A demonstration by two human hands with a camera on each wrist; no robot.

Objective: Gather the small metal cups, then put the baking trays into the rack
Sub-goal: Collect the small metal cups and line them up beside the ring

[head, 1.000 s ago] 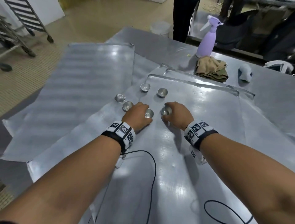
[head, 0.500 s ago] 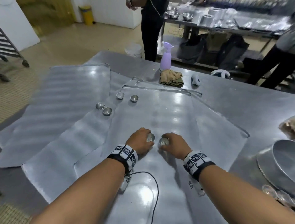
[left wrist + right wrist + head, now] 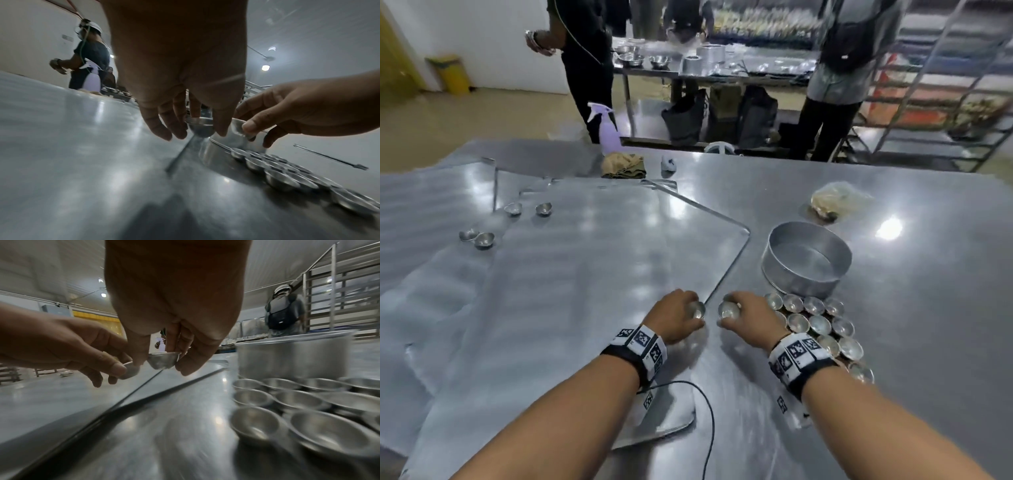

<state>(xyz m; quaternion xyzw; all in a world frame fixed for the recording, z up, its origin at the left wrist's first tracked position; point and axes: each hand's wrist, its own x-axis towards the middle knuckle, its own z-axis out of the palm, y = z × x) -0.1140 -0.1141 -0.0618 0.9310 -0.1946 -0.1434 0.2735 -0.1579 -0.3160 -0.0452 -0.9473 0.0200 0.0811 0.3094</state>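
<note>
Nearest, at 6 o'clock of the steel table (image 3: 893, 342): two forearms with black-and-white square-patterned marker wristbands, bearing no legible words. Left hand (image 3: 674, 320), fingers curled, pinched one small metal cup (image 3: 200, 127) by its rim, held at the right corner of the nearest baking tray (image 3: 585, 274). Right hand (image 3: 751, 320), just beside it, pinched a second cup (image 3: 163, 361) likewise between thumb and fingers. At 4 o'clock of the hands: the gathered cups (image 3: 822, 329), set mouth-up in touching rows against a round tin (image 3: 806, 263). Handling note, as judgement: each held cup ought to be lowered upright into a gap at the cluster's near edge and released only once seated, the fingers kept to the rim so neighbouring cups were not knocked; the right hand, being closer, should place first. At 10 o'clock, well apart: four loose cups (image 3: 482, 238) on the overlapping trays, not yet collected. At 12 o'clock: tan cloth (image 3: 623, 166) and purple spray bottle (image 3: 607, 128), label not readable. At 2 o'clock, beyond the table: the rack (image 3: 945, 102). No brand or writing could be read anywhere.
</note>
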